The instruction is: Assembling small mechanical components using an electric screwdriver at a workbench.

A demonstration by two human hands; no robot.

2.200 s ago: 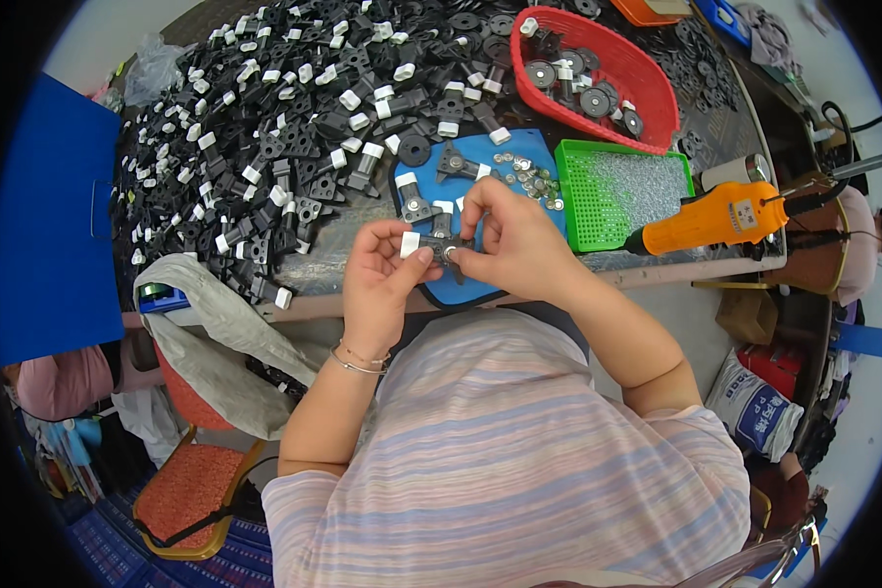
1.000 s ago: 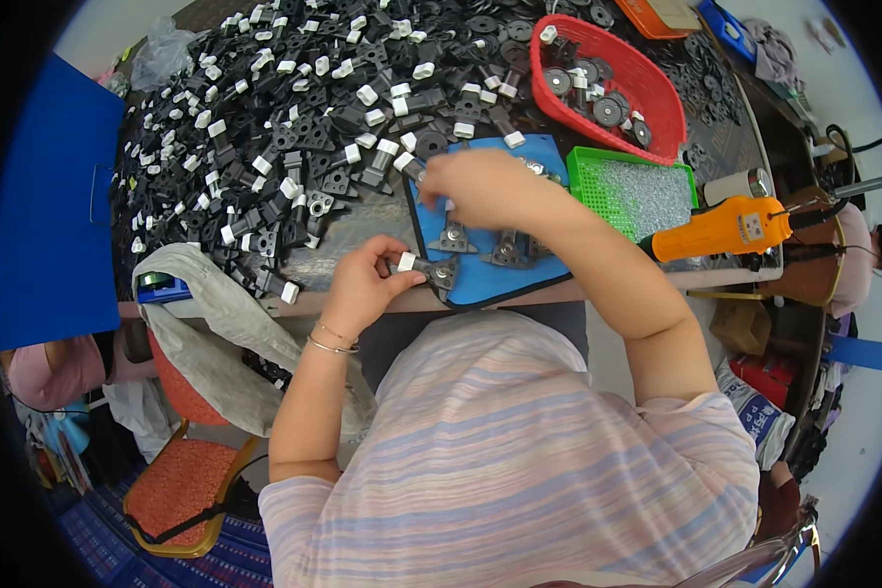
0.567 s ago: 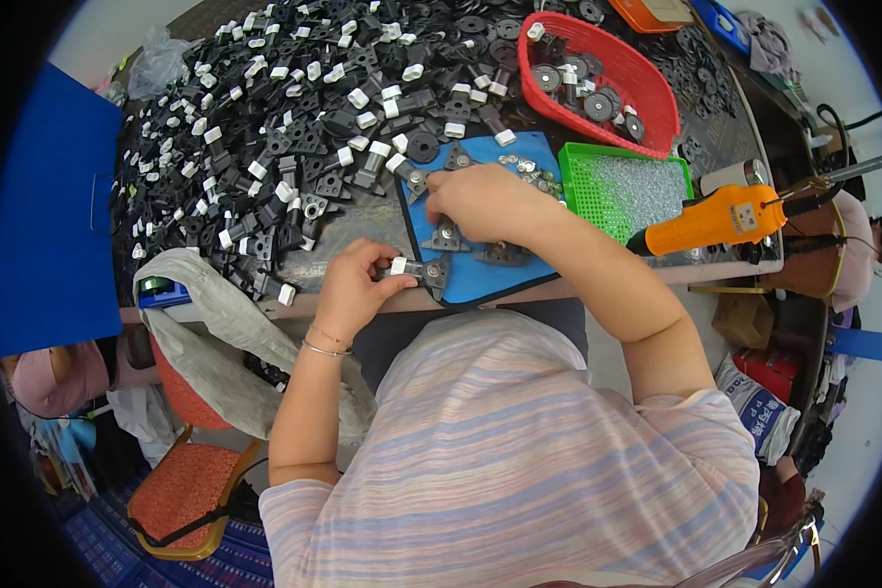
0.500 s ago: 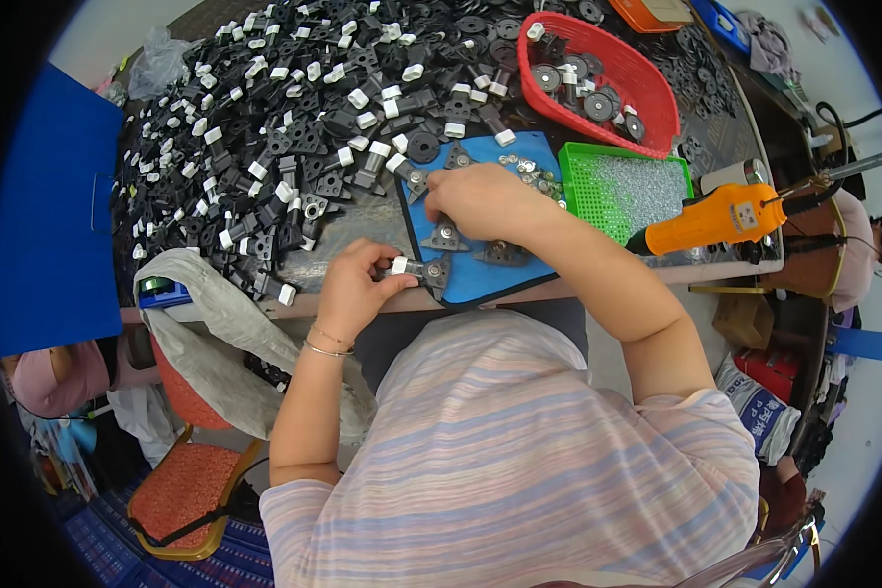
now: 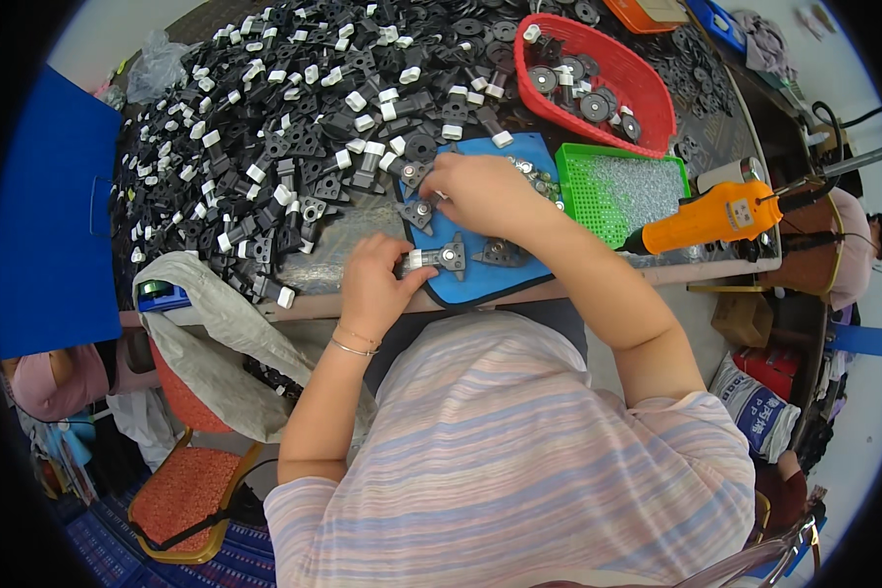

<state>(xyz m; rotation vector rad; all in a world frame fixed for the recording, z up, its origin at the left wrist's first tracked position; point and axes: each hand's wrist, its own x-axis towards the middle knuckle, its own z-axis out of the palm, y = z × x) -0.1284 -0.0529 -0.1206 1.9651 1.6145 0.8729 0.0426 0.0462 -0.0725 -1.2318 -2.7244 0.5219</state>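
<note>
We note the left hand [image 5: 377, 284] pinching a grey bracket with white cap [image 5: 438, 259], long axis pointing rightward; the right hand [image 5: 480, 191], fingers curled, touches grey brackets on the blue mat [image 5: 519, 279] just beyond.

Left hand [image 5: 380, 284] pinches a grey bracket part with white cap [image 5: 439, 259] on the blue mat [image 5: 490, 284]. Right hand [image 5: 480, 191] reaches over the mat to small parts near its top edge. Black-and-white parts pile [image 5: 284, 118] behind, red basket [image 5: 647, 93], green tray [image 5: 617, 191], orange screwdriver [image 5: 710, 218] at right.
</note>
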